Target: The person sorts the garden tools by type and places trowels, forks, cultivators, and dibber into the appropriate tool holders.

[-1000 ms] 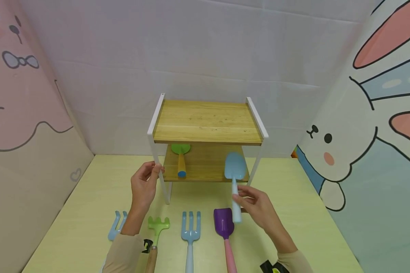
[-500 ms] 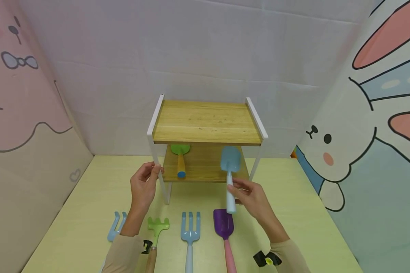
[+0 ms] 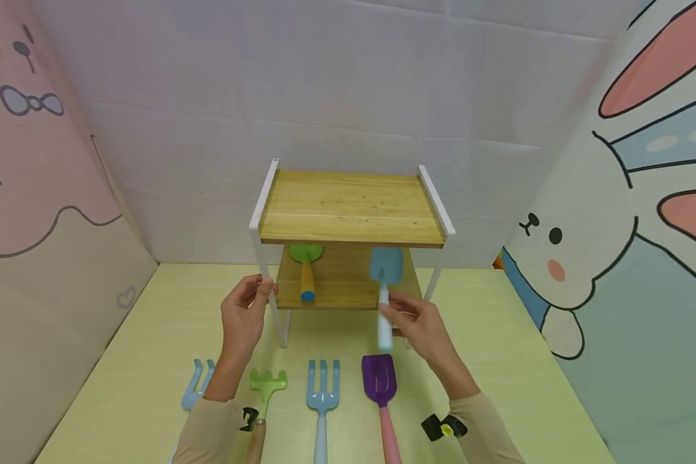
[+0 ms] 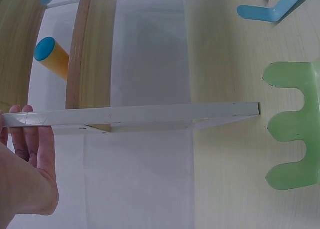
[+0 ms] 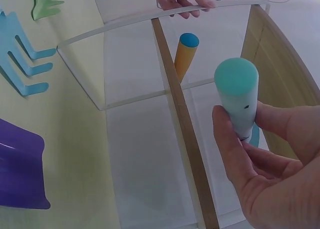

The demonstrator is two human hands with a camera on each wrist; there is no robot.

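One trowel (image 3: 386, 267) is pale blue, the shelf (image 3: 352, 207) white with yellowish wood grain.

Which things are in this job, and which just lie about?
In the job, it seems:
light-blue shovel, in the right hand
white-framed rack, gripped by the left hand
probably green shovel on lower shelf

Apparently lying about:
left blue fork
green rake
middle blue fork
purple scoop

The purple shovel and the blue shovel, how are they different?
Colour: the purple shovel has a pink handle, while the blue shovel has a paler blue one.
Place: the purple shovel lies on the table, but the blue shovel is held up in the person's right hand.
Both have one scoop and a straight handle, with the scoop pointing away from the person.
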